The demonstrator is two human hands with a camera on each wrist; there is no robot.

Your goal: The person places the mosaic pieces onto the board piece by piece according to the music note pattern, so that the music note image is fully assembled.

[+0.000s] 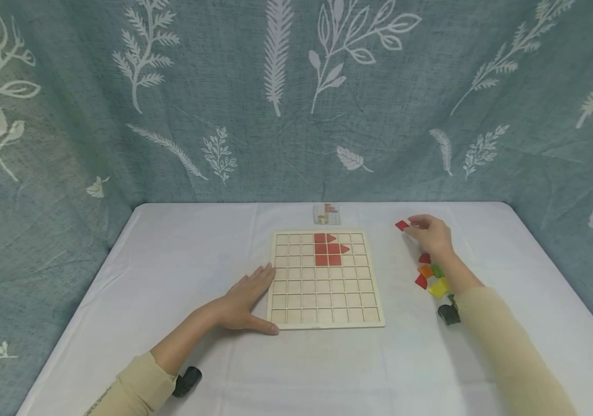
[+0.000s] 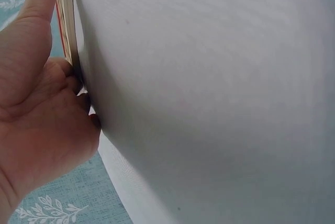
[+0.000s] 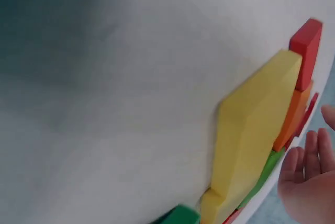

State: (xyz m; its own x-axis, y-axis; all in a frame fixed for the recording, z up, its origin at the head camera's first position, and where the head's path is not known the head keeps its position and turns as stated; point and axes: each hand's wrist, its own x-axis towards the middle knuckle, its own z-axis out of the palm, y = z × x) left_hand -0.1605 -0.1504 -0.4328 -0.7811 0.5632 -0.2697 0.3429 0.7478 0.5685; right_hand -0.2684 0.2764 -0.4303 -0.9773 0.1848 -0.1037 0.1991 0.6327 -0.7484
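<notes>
A pale square grid board (image 1: 322, 300) lies on the table, with several red squares and two red triangles in its upper cells. My left hand (image 1: 244, 299) rests against its lower-left corner, fingers fairly straight along the left side and thumb at the front edge. In the left wrist view the left hand (image 2: 47, 109) touches the board's edge (image 2: 67, 25). To the right of the board, my right hand (image 1: 430, 234) pinches a small red block (image 1: 402, 225) between thumb and fingers. That block is not discernible in the right wrist view, where the right hand (image 3: 309, 179) is partly cut off.
Loose blocks lie under the right forearm: a yellow one (image 1: 439, 288), an orange one (image 1: 425, 271), a green one (image 1: 436, 270) and red ones (image 1: 421, 281). A picture card (image 1: 326, 214) lies behind the board. A leaf-patterned curtain (image 1: 296, 144) hangs behind the white table (image 1: 197, 248).
</notes>
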